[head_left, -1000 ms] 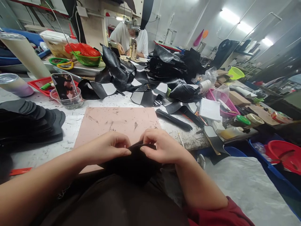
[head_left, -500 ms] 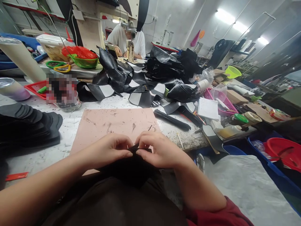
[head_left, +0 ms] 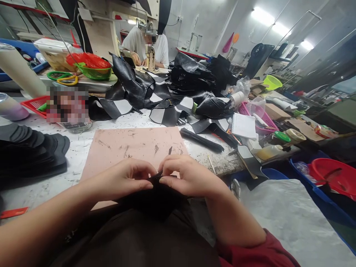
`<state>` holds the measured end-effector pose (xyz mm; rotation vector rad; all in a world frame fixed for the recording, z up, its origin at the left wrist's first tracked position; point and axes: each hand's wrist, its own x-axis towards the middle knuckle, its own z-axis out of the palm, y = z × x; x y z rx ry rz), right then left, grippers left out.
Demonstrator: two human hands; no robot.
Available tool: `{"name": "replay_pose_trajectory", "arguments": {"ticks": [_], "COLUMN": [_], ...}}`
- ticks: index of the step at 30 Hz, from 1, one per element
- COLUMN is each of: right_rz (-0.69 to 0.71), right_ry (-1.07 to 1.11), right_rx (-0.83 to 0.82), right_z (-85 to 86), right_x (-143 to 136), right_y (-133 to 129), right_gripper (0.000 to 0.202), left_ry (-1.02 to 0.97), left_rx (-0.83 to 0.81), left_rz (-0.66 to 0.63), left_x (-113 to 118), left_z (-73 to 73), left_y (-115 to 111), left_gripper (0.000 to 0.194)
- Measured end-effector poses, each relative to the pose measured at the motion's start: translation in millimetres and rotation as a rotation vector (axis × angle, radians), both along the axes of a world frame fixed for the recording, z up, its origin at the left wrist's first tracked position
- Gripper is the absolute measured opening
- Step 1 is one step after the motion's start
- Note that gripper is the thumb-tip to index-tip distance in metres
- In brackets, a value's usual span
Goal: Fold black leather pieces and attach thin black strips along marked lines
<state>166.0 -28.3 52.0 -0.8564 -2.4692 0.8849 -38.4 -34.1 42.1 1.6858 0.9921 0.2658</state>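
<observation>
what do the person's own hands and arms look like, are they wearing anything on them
The left hand and right hand are bare: no gloves, rings, watch or bracelet show. Both forearms are uncovered. A dark red sleeve shows near the right elbow; no sleeve is in view on the left side.

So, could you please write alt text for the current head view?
A left hand and a right hand hold a thin black piece of material near a flat pink rectangular board on a white worktable. Behind lie black leather-like pieces with white patches; beyond, a person in a white top is at a cream machine.
</observation>
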Motion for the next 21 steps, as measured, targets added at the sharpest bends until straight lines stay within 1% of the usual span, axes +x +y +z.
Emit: {"name": "replay_pose_trajectory", "arguments": {"ticks": [4, 7, 10, 12, 15, 21], "right_rz": [-0.062, -0.081, -0.089, -0.102, -0.118, -0.147], "right_ry": [-0.064, -0.071, -0.046, -0.025, -0.012, -0.035], "right_rx": [-0.008, 0.003, 0.007, 0.001, -0.018, -0.048], "right_z": [1.5, 0.6, -1.2, -2.1, -2.7, -5.3], "right_x": [-4.3, -5.2, -1.8, 1.1, 3.0, 0.1], "right_y": [-2.8, -4.3, -3.3, -2.1, -1.3, -1.8], "right_gripper": [0.018, 0.016, 0.013, 0.015, 0.016, 0.011], "left_ry": [0.088, 0.072, 0.061, 0.076, 0.083, 0.141], "left_rx": [0.104, 0.062, 0.004, -0.002, 0.004, 0.018], "left_rz": [-0.043, -0.002, 0.074, 0.094, 0.083, 0.044], "left_x": [2.3, 4.9, 5.4, 4.5, 2.9, 3.0], "left_z": [4.3, 5.2, 2.1, -0.3, -1.3, 2.1], "left_y": [1.3, 1.2, 0.8, 0.6, 0.3, 2.3], "left_gripper": [0.018, 0.020, 0.021, 0.021, 0.021, 0.024]}}
